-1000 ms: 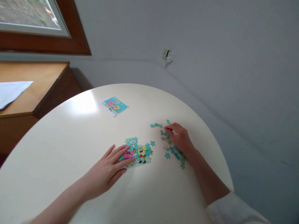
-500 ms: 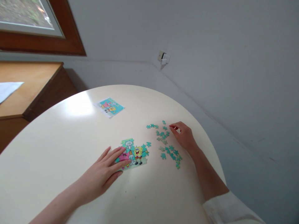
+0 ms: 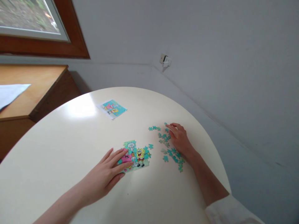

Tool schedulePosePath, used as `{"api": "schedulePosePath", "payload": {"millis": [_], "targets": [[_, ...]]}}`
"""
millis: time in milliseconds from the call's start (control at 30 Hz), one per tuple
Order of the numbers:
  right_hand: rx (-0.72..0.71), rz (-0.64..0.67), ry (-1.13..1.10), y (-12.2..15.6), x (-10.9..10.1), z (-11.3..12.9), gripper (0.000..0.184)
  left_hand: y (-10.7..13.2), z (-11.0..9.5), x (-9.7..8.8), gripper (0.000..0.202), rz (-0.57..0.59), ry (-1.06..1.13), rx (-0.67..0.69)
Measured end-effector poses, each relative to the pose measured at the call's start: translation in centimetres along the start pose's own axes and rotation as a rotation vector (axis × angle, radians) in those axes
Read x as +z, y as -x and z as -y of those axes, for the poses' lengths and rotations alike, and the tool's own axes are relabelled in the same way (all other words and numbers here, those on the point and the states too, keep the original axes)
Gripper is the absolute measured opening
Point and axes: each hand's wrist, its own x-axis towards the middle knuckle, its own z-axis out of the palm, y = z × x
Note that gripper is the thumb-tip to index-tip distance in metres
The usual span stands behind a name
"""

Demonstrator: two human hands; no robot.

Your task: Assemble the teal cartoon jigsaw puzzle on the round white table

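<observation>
A partly assembled cartoon jigsaw puzzle (image 3: 136,154) lies near the middle of a round cream table (image 3: 70,137). My left hand (image 3: 107,174) rests open and flat on the table, its fingertips on the puzzle's left edge. Several loose teal puzzle pieces (image 3: 167,146) are scattered to the right of the puzzle. My right hand (image 3: 179,140) lies over these pieces with fingers stretched out and lowered onto them; I cannot see anything held in it.
A small reference picture (image 3: 111,108) of the puzzle lies farther back on the table. A wooden desk (image 3: 35,90) with a white sheet of paper (image 3: 10,93) stands at the left under a wood-framed window (image 3: 77,46). A wall socket (image 3: 164,59) sits behind the table.
My right hand moved from the far side of the loose pieces back onto them, fingers going from a pinch to flat. My left hand stayed on the puzzle's left edge.
</observation>
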Motion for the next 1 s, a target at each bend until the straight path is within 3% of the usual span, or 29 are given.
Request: {"api": "schedulePosePath", "payload": {"millis": [133, 367, 1000], "targets": [[0.044, 0.061, 0.021, 0.17, 0.38, 0.10, 0.031, 0.03, -0.06, 0.00, 0.044, -0.008, 0.010, -0.003], [0.146, 0.013, 0.011, -0.19, 0.13, -0.12, 0.023, -0.12, -0.25, -0.33, 0.043, 0.025, -0.018, -0.002], [0.247, 0.022, 0.021, -0.78, 0.23, -0.15, 0.023, -0.34, -0.65, -0.66, 0.040, 0.010, 0.055, -0.037]]}}
